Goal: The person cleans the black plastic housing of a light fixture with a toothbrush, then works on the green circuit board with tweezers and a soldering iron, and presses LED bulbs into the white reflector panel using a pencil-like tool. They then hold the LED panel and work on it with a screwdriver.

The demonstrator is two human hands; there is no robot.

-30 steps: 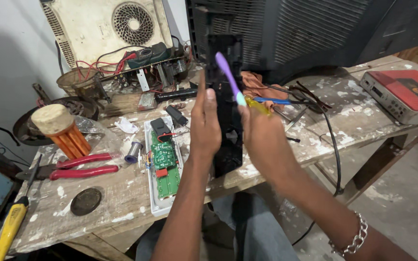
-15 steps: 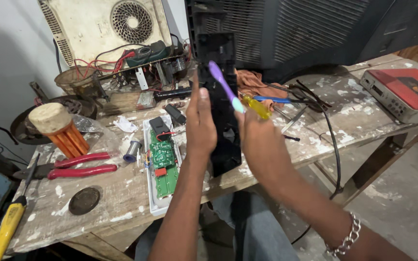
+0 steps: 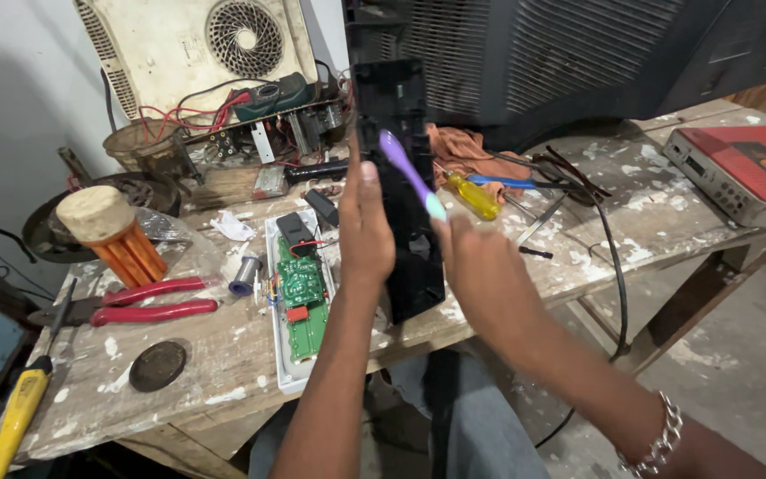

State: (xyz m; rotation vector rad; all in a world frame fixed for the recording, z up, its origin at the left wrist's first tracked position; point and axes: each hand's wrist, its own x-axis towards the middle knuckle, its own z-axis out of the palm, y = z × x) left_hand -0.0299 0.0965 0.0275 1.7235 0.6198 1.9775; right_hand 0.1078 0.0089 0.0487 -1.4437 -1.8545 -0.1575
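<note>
My left hand (image 3: 365,232) holds a long black plastic cover (image 3: 398,168) upright over the bench, fingers wrapped round its left edge. My right hand (image 3: 479,259) grips a purple toothbrush (image 3: 408,172) by its pale green handle end, the bristle head lying against the cover's upper part. Just left of my left forearm a white tray (image 3: 278,371) holds a green circuit board (image 3: 301,293) with black and red parts.
Red-handled pliers (image 3: 139,302), a yellow screwdriver (image 3: 12,417), a dark round lid (image 3: 158,365) and an orange-ribbed spool (image 3: 113,232) lie at left. An opened appliance (image 3: 197,53) stands behind. A large dark television (image 3: 596,53), a yellow-handled screwdriver (image 3: 472,195), cables and a red box (image 3: 742,168) are at right.
The toothbrush head has shifted slightly along the black cover while both hands stay in nearly the same place; the view has tilted a little.
</note>
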